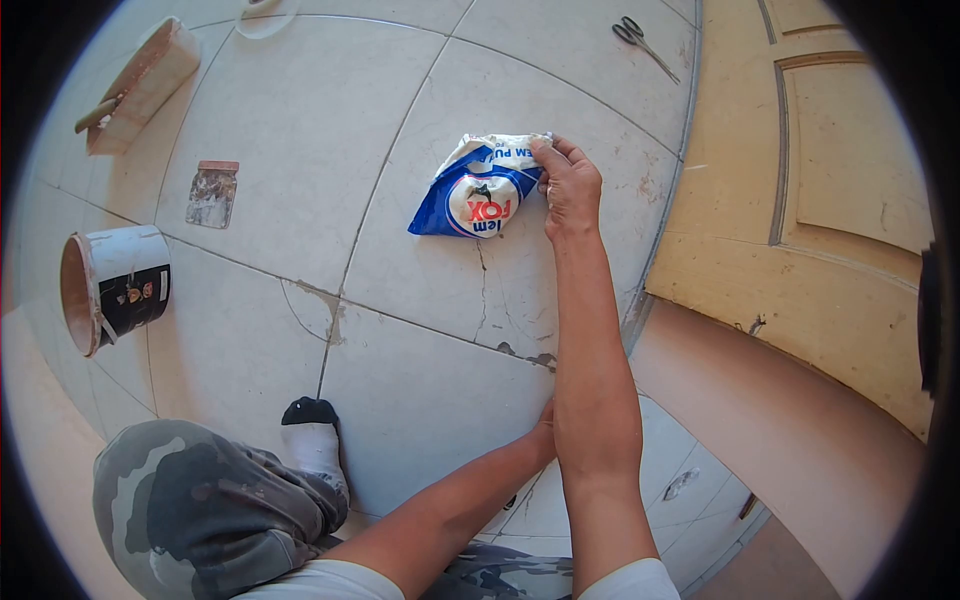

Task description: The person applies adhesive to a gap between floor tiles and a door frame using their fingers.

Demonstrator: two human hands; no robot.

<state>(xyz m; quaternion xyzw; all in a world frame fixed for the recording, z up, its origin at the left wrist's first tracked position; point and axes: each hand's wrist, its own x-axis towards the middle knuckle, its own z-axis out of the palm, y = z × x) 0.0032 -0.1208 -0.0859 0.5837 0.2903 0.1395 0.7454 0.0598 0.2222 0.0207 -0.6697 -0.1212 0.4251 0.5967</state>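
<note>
A blue and white glue bag (485,195) with red "FOX" lettering lies on the tiled floor, its printing upside down in the view. My right hand (572,190) pinches the bag's upper right corner between thumb and fingers. Behind my right forearm, only a small part of my left hand (547,422) shows near the floor, and its fingers are hidden. Below the bag, a crack runs down the tile to a chipped joint.
Scissors (645,48) lie at the upper right beside a yellow wooden door (860,150). At the left are a dirty tray (150,85) with a handled tool, a stained scraper (212,195) and a tipped bucket (132,282). My socked foot (313,440) stands below.
</note>
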